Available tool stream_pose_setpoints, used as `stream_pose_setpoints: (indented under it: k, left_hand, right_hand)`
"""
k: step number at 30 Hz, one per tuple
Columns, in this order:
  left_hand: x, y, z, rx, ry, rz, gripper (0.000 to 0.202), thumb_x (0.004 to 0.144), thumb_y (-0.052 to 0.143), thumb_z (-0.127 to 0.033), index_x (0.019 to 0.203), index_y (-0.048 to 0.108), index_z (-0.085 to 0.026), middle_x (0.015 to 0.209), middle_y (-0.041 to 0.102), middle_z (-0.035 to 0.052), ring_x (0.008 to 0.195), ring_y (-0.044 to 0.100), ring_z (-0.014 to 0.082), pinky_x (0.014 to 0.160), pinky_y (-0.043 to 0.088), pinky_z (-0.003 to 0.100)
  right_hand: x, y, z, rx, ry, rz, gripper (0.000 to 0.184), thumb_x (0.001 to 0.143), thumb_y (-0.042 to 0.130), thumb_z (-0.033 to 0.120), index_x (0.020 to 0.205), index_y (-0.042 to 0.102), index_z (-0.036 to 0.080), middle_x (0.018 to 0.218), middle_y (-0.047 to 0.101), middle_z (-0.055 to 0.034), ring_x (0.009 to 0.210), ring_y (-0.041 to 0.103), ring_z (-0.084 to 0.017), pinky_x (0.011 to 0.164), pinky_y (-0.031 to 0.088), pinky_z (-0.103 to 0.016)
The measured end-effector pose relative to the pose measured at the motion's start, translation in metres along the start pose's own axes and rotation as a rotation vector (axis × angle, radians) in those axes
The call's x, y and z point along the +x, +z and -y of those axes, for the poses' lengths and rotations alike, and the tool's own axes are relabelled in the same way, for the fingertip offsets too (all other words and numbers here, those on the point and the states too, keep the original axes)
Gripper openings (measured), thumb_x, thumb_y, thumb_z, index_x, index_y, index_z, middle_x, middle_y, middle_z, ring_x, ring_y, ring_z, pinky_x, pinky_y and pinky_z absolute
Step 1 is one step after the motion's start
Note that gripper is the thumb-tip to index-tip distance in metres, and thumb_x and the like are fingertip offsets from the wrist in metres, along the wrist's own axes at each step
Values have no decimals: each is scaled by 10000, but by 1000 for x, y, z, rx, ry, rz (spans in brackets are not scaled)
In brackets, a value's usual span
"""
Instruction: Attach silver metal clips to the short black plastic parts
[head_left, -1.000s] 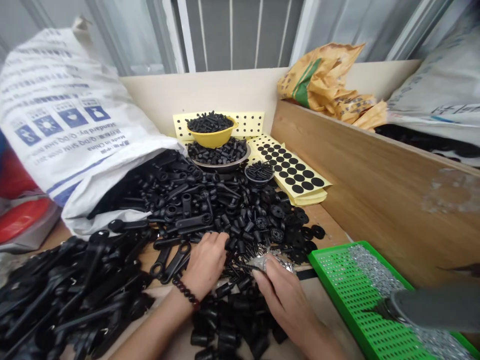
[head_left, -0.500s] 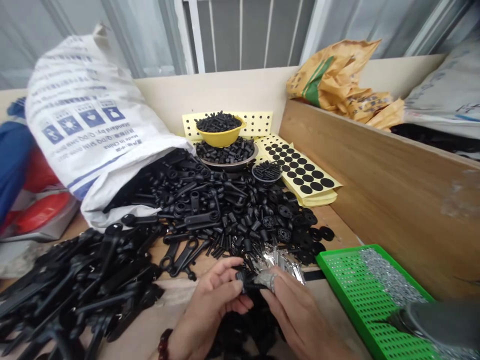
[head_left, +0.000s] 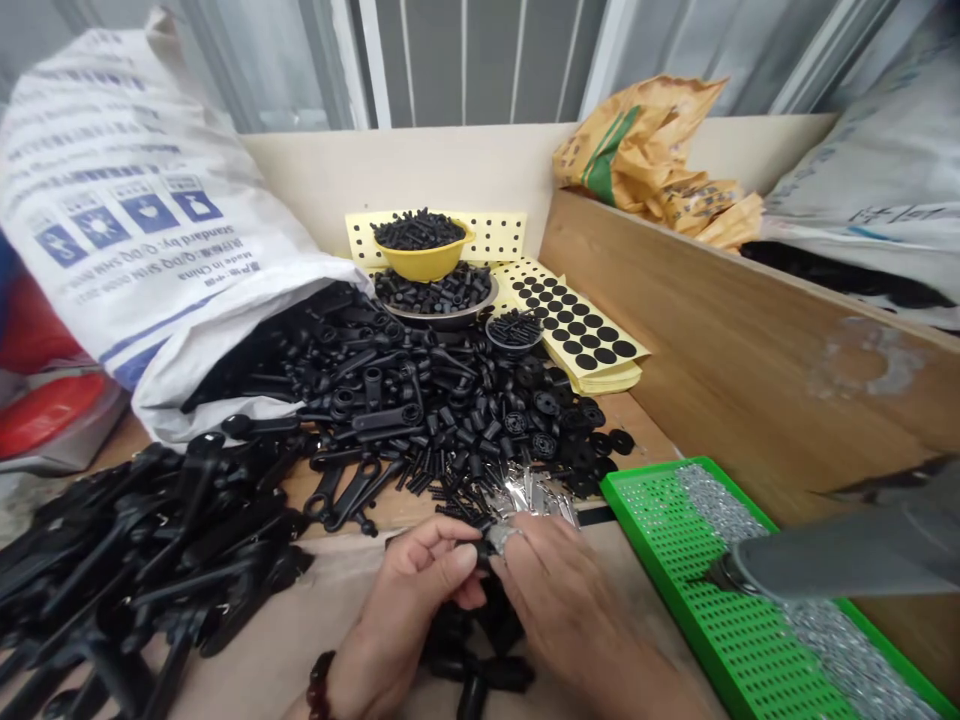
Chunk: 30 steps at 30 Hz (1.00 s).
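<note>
My left hand [head_left: 409,600] and my right hand [head_left: 559,600] meet at the near middle of the table. The left fingers pinch a small black plastic part [head_left: 480,553]. The right fingers press a small shiny metal piece [head_left: 501,537] against that part. Just beyond the fingertips lies a heap of shiny metal pieces [head_left: 536,493]. A small pile of black cylinders [head_left: 480,650] sits under and between my hands. A wide heap of black plastic parts [head_left: 420,400] spreads behind.
A white sack [head_left: 135,250] spills long black handles [head_left: 150,560] on the left. A yellow bowl [head_left: 424,262] and a metal dish [head_left: 442,318] of black parts stand at the back by yellow sticker sheets [head_left: 577,335]. A green perforated tray [head_left: 697,590] lies right, under a grey tool [head_left: 840,560].
My left hand left the black heap with a small black part and came to the right hand. Both hands now hold the part and metal piece together, closer to me.
</note>
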<state>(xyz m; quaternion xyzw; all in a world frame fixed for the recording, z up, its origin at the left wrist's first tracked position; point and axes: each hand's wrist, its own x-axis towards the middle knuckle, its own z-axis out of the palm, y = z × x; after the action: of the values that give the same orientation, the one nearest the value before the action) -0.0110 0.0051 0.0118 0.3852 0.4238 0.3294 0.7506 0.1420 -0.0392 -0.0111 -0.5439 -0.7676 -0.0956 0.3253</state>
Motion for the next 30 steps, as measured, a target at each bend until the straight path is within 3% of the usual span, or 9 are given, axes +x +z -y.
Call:
stream_pose_setpoints:
  k: [6,15,18,24,30]
  left_hand:
    - [-3,1,-1,-50,-35,-22,303,626,753,-340,826,639,-142,526,611,-9,509,523,89,524,389,177]
    - [-7,6,1,62,3,-17,301,623,744,-361,798,643,-138,499,610,-5,496,522,93,506,376,178]
    - [-9,5,4,100,43,11,263,659,719,-349,809,644,-146,508,613,-10,503,520,90,514,383,177]
    - [-11,6,1,177,132,-3,248,628,738,-336,784,650,-165,533,624,-11,539,558,115,539,427,198]
    - [-14,6,-1,266,149,-27,217,642,717,-327,770,650,-165,513,620,-10,514,552,111,516,429,195]
  right_hand:
    - [-3,-6,-1,34,5,-15,212,923,311,222,764,447,190,781,587,-70,741,576,-205,710,453,-342]
    - [-3,-10,1,29,-38,10,293,914,246,153,712,455,194,694,544,-45,636,510,-176,625,410,-315]
    - [-5,-11,2,181,10,42,296,924,240,161,702,432,199,653,535,-23,608,506,-157,586,404,-281]
    - [-10,-8,10,539,242,135,283,947,255,186,709,407,206,611,509,27,544,494,-103,522,373,-221]
    - [-11,-1,11,339,78,6,258,920,248,144,708,384,203,614,483,3,555,457,-131,535,370,-248]
